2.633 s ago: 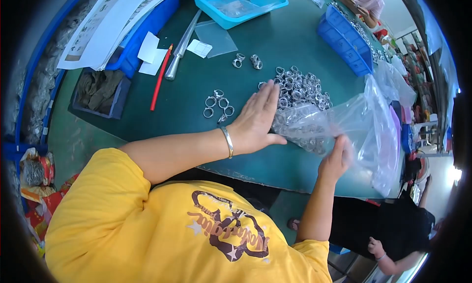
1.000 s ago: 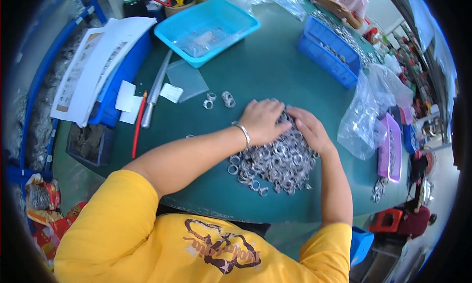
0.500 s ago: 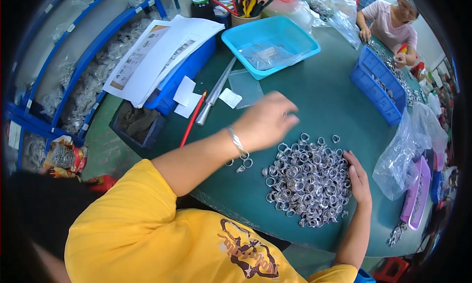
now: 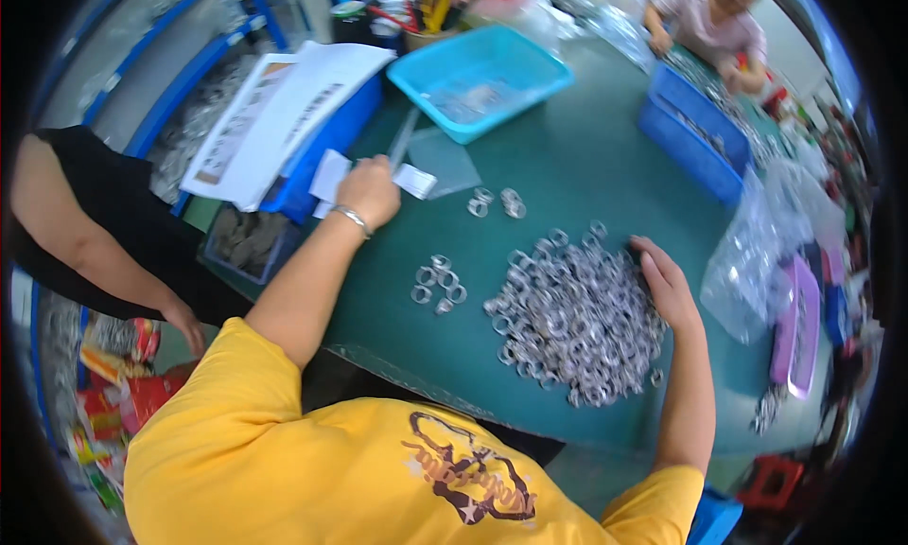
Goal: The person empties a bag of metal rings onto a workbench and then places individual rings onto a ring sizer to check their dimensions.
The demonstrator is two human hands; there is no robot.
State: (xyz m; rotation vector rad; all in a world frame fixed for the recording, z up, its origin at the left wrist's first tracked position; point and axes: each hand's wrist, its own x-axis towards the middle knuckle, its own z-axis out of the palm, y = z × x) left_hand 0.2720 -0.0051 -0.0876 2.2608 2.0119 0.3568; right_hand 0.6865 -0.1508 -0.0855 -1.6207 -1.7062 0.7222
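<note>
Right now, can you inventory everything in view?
Ring pile: uncountable, silver, near centre
Loose rings: about five, silver, left of pile
Ring groups: two, silver, above pile's left
Basket: one, turquoise, far side
Tapered tool: one, grey, below basket
Flat bag: one, clear, below basket
Cards: at least two, white, beside tool
Bin: one, blue, left, under printed sheets
Box: one, dark, left, holding grey cloth
Blue tray: one, blue, upper right
Crumpled bag: one, clear, right
Long tray: one, purple, far right
Cup: one, tan, behind basket
Table: one, green, centre
Shelves: several, blue, far left
Co-worker: one, pink top, upper right
Second person: one, black clothing, left
Left hand: one, bare, at tapered tool; grip unclear
Right hand: one, bare, pile's right edge
</note>
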